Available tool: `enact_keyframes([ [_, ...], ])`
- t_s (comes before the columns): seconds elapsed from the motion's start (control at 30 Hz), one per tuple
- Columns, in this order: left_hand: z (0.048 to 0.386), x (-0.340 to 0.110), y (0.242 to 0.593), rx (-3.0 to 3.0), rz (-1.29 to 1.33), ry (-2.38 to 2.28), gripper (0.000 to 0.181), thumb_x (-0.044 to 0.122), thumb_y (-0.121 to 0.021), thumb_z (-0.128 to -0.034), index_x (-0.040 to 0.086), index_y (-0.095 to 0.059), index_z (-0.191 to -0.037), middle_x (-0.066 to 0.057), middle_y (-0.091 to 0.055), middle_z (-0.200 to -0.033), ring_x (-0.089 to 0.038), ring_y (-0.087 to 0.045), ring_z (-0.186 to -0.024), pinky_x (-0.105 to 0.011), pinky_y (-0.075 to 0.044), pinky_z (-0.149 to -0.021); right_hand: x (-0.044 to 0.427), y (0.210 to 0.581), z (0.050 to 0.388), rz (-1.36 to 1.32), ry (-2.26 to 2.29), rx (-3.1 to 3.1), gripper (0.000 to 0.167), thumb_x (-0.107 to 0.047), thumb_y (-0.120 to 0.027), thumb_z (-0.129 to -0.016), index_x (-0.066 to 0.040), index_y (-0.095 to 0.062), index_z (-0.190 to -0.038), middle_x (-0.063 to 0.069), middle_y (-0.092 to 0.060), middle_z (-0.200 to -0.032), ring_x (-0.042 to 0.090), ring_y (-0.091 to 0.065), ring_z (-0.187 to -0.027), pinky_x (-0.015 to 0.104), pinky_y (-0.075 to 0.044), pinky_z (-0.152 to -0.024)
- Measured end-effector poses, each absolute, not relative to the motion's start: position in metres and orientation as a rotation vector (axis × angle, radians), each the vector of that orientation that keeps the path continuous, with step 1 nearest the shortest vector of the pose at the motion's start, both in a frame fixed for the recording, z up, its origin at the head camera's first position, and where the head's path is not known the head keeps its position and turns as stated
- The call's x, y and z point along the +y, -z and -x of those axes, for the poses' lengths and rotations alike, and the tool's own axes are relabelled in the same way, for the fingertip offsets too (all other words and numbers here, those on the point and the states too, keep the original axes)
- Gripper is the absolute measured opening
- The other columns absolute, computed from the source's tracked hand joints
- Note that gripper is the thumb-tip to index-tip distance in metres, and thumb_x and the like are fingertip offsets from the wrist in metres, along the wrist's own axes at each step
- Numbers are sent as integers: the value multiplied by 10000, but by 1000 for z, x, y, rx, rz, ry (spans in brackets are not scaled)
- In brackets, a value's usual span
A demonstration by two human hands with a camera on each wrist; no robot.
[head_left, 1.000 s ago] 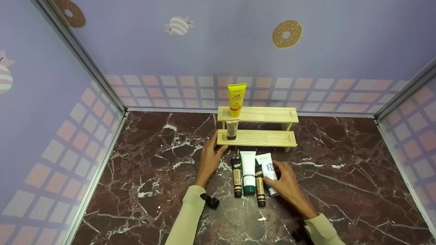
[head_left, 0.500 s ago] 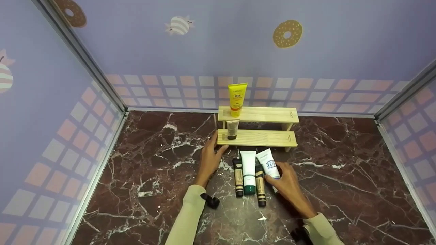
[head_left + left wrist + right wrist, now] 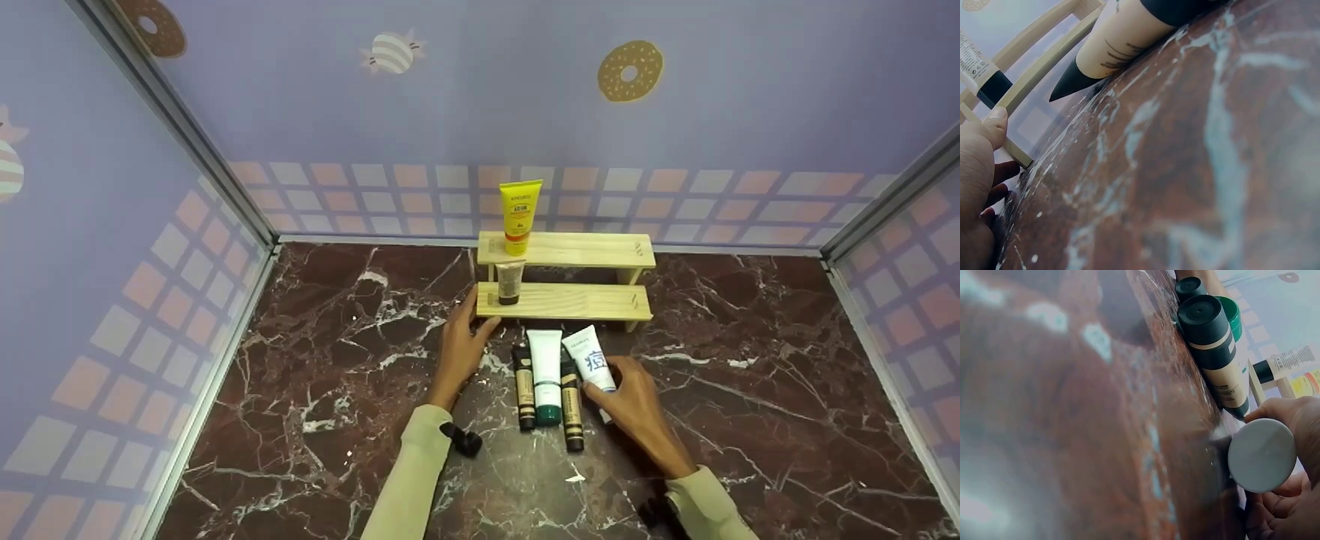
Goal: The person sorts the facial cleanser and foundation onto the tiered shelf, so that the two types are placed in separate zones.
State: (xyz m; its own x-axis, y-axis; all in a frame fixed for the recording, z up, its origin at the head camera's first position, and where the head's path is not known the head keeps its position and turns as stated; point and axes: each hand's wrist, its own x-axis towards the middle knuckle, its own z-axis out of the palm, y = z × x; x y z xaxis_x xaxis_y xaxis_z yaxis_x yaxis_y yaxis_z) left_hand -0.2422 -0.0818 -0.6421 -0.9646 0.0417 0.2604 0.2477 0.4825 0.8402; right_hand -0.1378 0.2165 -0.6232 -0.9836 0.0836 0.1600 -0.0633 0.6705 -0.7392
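Observation:
My right hand [image 3: 634, 401] grips a white squeeze tube with blue lettering [image 3: 592, 360] between thumb and fingers. Its round white cap [image 3: 1262, 455] faces the camera in the right wrist view. My left hand [image 3: 460, 349] holds the left end of the two-step wooden rack [image 3: 577, 300], thumb at the front edge in the left wrist view. Left of the gripped tube lie a tan-and-black tube [image 3: 572, 412], a white tube with green cap [image 3: 546, 375] and another tan-and-black tube [image 3: 523, 390]. A small beige tube [image 3: 510, 283] stands on the lower step.
A yellow tube [image 3: 519, 217] stands upright on the rack's upper step, at its left. Behind the rack rises a patterned purple wall [image 3: 480, 112], with side walls at left and right. Dark red marbled tabletop [image 3: 337, 360] surrounds everything.
The white tube with blue lettering has shifted slightly forward in my right hand, and its flat end leans left. My left hand stays on the rack.

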Motion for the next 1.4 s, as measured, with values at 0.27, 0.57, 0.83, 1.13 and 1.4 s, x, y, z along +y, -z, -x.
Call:
enact_keyframes([
  [0.27, 242, -85, 642, -2516, 254, 1441, 770, 334, -747, -1071, 51, -411, -1703, -256, -602, -1525, -456, -571, -1413, -625, -439, -1185, 218, 618, 135, 19, -1223, -2700, 471, -93, -885, -815, 108, -737, -1213, 229, -761, -1056, 367, -707, -916, 525, -576, -834],
  [0.57, 244, -87, 642, -2493, 254, 1451, 760, 286, -757, -1066, 37, -414, -1697, -260, -590, -1546, -444, -561, -1432, -606, -424, -1208, 228, 611, 131, 64, -1299, -2695, 494, -82, -902, -831, 103, -722, -1253, 202, -773, -1020, 308, -694, -852, 418, -570, -784],
  [0.83, 246, -83, 643, -2490, 281, 1487, 780, 310, -753, -1067, 46, -396, -1708, -254, -545, -1606, -437, -529, -1477, -594, -423, -1217, 238, 607, 129, 132, -1375, -2672, 515, -76, -898, -853, 113, -704, -1292, 210, -780, -1007, 275, -699, -839, 304, -551, -729],
  [1.13, 245, -81, 644, -2502, 262, 1485, 782, 316, -747, -1071, 53, -387, -1714, -241, -519, -1637, -430, -502, -1505, -594, -408, -1230, 243, 601, 132, 142, -1380, -2658, 518, -69, -898, -869, 107, -698, -1313, 223, -775, -1045, 289, -697, -876, 314, -554, -766],
  [1.4, 244, -82, 642, -2499, 252, 1505, 785, 331, -747, -1070, 63, -389, -1715, -204, -521, -1649, -407, -512, -1502, -586, -405, -1236, 245, 597, 136, 149, -1415, -2640, 507, -59, -893, -878, 91, -695, -1321, 229, -773, -1069, 285, -697, -893, 280, -549, -765],
])
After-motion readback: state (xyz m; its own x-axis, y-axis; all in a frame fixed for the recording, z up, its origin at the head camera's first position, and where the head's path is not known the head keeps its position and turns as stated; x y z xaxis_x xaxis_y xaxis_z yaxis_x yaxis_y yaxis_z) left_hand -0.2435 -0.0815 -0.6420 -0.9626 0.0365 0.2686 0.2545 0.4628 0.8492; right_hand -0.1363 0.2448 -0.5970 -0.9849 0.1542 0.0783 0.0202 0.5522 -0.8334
